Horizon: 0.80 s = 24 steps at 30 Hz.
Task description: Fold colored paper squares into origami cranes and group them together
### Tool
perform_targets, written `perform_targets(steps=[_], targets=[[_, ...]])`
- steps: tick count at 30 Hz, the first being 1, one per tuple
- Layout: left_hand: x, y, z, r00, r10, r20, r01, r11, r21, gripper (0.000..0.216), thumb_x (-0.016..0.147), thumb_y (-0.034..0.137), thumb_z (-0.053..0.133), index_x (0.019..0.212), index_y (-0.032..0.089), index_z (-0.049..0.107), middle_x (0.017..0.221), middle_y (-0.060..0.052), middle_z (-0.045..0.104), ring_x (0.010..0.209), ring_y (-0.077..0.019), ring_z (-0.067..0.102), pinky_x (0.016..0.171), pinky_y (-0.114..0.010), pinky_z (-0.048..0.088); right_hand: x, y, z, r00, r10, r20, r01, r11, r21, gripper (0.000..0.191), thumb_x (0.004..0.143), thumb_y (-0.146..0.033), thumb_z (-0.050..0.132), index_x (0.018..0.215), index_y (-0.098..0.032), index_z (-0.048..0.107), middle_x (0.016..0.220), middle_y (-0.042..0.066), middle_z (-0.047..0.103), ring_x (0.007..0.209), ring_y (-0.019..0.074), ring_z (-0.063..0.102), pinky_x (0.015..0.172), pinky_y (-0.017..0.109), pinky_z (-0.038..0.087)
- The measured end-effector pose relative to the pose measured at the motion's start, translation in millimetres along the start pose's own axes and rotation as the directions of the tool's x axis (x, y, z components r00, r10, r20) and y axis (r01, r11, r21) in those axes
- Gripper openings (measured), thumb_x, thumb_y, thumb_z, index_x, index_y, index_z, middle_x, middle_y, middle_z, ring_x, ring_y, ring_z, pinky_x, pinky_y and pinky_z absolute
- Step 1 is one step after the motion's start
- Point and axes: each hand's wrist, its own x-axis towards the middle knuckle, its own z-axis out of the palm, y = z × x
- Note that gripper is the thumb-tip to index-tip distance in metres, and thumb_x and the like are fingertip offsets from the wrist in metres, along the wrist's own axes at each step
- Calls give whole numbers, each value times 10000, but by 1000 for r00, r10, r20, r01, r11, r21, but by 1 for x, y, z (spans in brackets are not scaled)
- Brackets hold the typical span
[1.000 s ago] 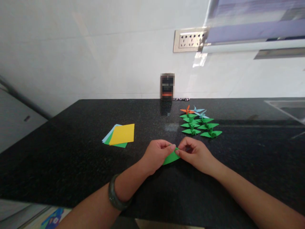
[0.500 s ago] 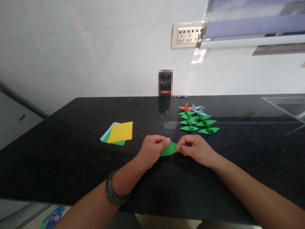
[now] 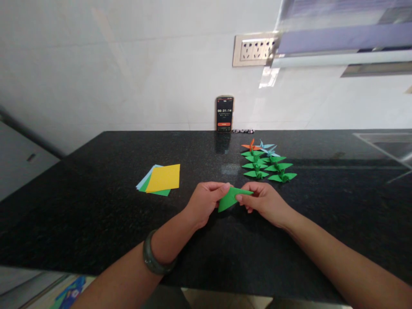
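Note:
Between my two hands is a folded piece of green origami paper, pointed at its right end and at its lower left. My left hand pinches its left side, thumb on top. On the right side, the thumb and fingers of my right hand grip the paper near its tip. Fingers under the paper are partly hidden. Just beyond my right hand stand rows of folded paper cranes: several green cranes, an orange crane and light blue cranes.
A fanned stack of square paper, yellow sheet on top, green and light blue beneath, lies to the left on the black countertop. A phone showing a timer leans on the wall. A sink is at the far right.
The green paper has turned in my hands, and its point now sticks out past my right thumb. My right thumb has shifted inward along the paper. The cranes and the stack stay put.

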Motion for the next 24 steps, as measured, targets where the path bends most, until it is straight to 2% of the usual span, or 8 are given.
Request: perform_targets(steps=[6, 10, 15, 20, 24], targets=[[1, -3, 0, 999, -19, -30, 20, 999, 27, 290, 590, 333, 728, 780, 116, 697, 619, -28, 643, 500, -96, 524, 501, -230, 394, 2, 3, 0, 1000, -5, -20, 4, 999, -50, 295, 617, -355, 701, 538, -147, 507, 473, -46, 504, 414, 46, 418, 420, 177, 321], [1, -1, 1, 1000, -11, -1, 11, 1000, 22, 272, 567, 259, 738, 791, 114, 686, 635, -24, 650, 507, -98, 536, 522, -235, 409, 3, 3, -1, 1000, 20, -21, -20, 1000, -24, 289, 624, -350, 693, 548, -147, 502, 494, -44, 515, 415, 41, 416, 421, 174, 334], [0, -1, -1, 998, 19, 54, -20, 1000, 16, 244, 596, 231, 711, 809, 116, 683, 680, -35, 671, 558, -108, 563, 546, -230, 418, 2, 2, -4, 999, 29, -14, -30, 999, -19, 266, 672, -401, 642, 678, -140, 591, 585, -22, 558, 444, 45, 437, 432, 177, 367], [0, -3, -2, 986, -10, 167, 11, 1000, -8, 289, 596, 213, 708, 861, 103, 669, 733, -60, 686, 606, -122, 585, 594, -243, 426, 4, 5, -6, 998, 18, -61, -19, 1000, -25, 295, 675, -425, 643, 640, -137, 594, 577, -8, 568, 440, 47, 433, 431, 183, 376], [0, -3, -1, 988, -6, 152, 6, 1000, 2, 262, 604, 195, 689, 846, 96, 670, 708, -61, 686, 590, -115, 584, 586, -233, 418, 4, 5, -6, 997, 49, -59, -48, 999, 14, 282, 641, -402, 679, 623, -137, 585, 569, -14, 570, 434, 41, 430, 430, 177, 366]])
